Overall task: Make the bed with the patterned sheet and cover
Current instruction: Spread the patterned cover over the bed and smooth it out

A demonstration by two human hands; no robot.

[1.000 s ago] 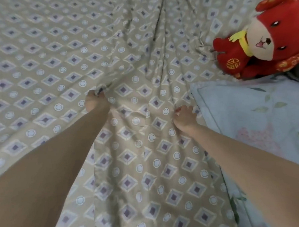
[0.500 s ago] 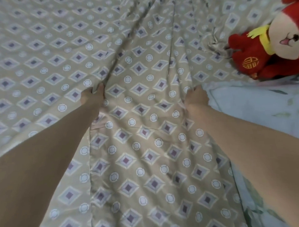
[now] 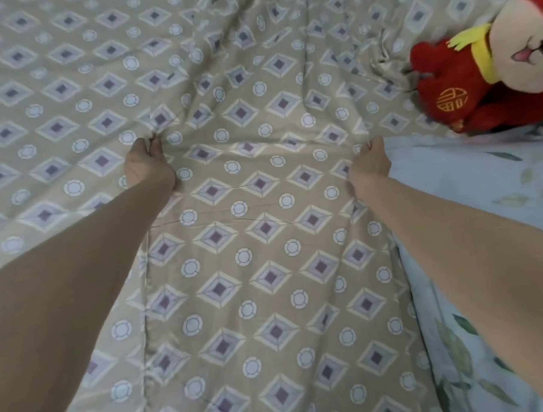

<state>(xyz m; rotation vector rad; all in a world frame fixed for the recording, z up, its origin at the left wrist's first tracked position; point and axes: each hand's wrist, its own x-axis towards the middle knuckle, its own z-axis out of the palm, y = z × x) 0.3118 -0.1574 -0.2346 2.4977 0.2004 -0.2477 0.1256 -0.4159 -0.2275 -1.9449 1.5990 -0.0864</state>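
Observation:
A beige patterned sheet [image 3: 260, 268] with diamonds and circles covers most of the view. A folded strip of it runs from the bottom edge up between my arms. My left hand [image 3: 145, 167] grips a bunch of the cloth at the strip's left corner, fingers curled into the fabric. My right hand [image 3: 371, 164] pinches the strip's right corner, where it meets a pale blue leaf-print cover [image 3: 482, 227]. The cloth between both hands is pulled taut. Creases fan away above the hands.
A red plush toy [image 3: 476, 81] with a cream face and yellow scarf lies at the upper right, on the sheet beside the pale cover. The pale blue cover fills the lower right side.
Both hands have moved apart, and the right hand has closed on the cloth edge. The strip between them has widened and tightened. The view has shifted left, pushing the toy toward the right edge.

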